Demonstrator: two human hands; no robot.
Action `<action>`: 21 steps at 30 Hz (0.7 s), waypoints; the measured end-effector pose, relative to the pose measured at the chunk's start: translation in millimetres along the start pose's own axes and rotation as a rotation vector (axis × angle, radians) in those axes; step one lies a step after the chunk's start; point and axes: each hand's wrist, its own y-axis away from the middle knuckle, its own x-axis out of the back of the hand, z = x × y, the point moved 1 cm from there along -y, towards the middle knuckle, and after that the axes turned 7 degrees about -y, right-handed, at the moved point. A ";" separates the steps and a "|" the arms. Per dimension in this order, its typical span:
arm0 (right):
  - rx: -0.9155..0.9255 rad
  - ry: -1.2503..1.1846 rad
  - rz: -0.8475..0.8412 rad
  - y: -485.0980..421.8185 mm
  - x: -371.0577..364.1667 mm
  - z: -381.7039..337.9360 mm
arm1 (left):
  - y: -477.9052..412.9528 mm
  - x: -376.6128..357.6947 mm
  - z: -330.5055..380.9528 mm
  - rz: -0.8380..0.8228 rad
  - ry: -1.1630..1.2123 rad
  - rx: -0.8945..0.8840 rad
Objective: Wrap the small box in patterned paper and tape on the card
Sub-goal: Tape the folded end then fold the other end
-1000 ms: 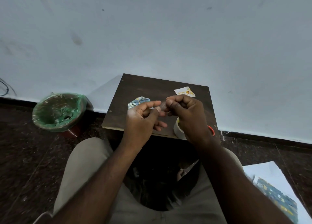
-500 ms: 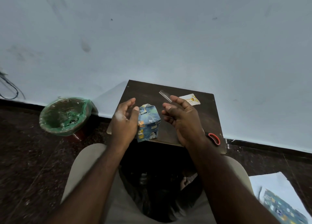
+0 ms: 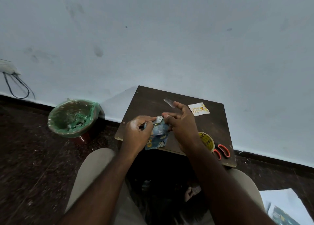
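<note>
On the left hand (image 3: 136, 134), the fingers (image 3: 149, 120) are pinching the folded end flap of the paper-covered box (image 3: 158, 137), probably so that it cannot spring open. The right hand (image 3: 182, 128) is pinching the same flap while one raised finger is carrying a strip of tape (image 3: 169, 102), ready for sealing. The box is hovering over the near edge of the worktop (image 3: 149, 102). The card (image 3: 198, 109) is waiting behind.
</note>
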 end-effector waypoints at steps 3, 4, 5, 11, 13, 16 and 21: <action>0.036 0.126 0.020 -4.5 -5.7 -2.3 | -0.5 -1.5 -1.4 -0.002 0.024 0.017; 0.039 0.164 0.020 -5.6 -6.9 -3.0 | -0.3 -1.8 -0.4 -0.007 0.035 0.019; 0.038 0.200 0.020 -6.5 -7.8 -3.6 | -0.2 -2.4 0.5 -0.012 0.057 0.037; 0.006 0.278 -0.005 -4.4 -10.9 -2.7 | -0.8 -5.3 -1.9 -0.012 0.260 0.273; -0.033 0.255 -0.022 -3.2 -10.7 -0.8 | -2.2 -5.7 -2.2 -0.033 0.415 0.375; -0.053 0.243 -0.039 -2.0 -10.4 -0.5 | -4.9 -5.2 0.0 -0.081 0.566 0.475; -0.142 0.171 -0.062 -4.2 -8.0 -0.6 | -6.9 -2.4 -2.6 -0.146 0.640 0.520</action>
